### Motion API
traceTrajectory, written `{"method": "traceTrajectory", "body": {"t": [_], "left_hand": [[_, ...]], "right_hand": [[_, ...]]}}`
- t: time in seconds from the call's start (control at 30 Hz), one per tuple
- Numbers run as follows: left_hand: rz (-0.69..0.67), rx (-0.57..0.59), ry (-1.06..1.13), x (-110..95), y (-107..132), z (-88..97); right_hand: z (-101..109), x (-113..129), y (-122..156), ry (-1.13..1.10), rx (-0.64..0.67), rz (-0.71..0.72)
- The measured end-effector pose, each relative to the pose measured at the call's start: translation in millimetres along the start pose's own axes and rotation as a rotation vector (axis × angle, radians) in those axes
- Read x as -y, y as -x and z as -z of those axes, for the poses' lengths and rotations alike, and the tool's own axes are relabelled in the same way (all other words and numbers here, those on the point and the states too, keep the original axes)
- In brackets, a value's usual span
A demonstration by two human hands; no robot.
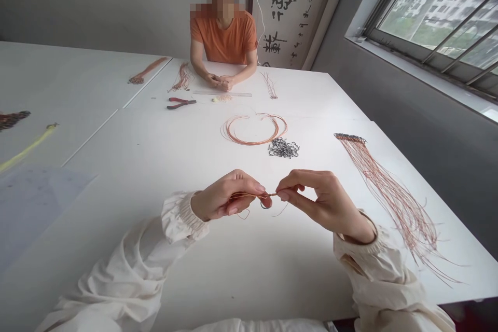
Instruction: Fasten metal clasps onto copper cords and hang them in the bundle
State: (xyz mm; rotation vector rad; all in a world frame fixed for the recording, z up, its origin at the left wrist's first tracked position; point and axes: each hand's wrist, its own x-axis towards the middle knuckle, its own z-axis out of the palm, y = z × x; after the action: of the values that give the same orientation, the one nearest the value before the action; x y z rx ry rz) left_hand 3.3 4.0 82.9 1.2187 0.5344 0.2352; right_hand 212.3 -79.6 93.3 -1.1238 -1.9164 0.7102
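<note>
Above the near part of the white table, my left hand is closed, pinching a thin orange-brown cord between thumb and fingers. A small dark metal ring hangs just below those fingertips. My right hand pinches the same cord a short way to the right, thumb against forefinger. Between the two pinches the cord looks twisted or knotted, too fine to tell which. A loose loop of it dangles under my left hand, and a thin end droops near my right fingertips.
Beyond my hands lie a coil of orange cord and a pile of dark metal rings. A bundle of ringed cords stretches along the right. Across the table sits a person in orange, near red-handled pliers and a ruler.
</note>
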Motion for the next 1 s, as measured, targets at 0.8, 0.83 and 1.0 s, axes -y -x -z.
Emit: {"method": "traceTrajectory", "body": {"t": [0.8, 0.83, 1.0], "left_hand": [[-0.032, 0.132, -0.144, 1, 5, 9.4], [-0.035, 0.131, -0.157, 1, 6, 9.1], [-0.042, 0.139, -0.189, 2, 6, 7.2]], "right_hand": [[5, -1, 2, 0.023, -0.058, -0.020], [5, -1, 2, 0.027, -0.060, -0.018], [6, -2, 2, 0.042, -0.074, 0.000]]}}
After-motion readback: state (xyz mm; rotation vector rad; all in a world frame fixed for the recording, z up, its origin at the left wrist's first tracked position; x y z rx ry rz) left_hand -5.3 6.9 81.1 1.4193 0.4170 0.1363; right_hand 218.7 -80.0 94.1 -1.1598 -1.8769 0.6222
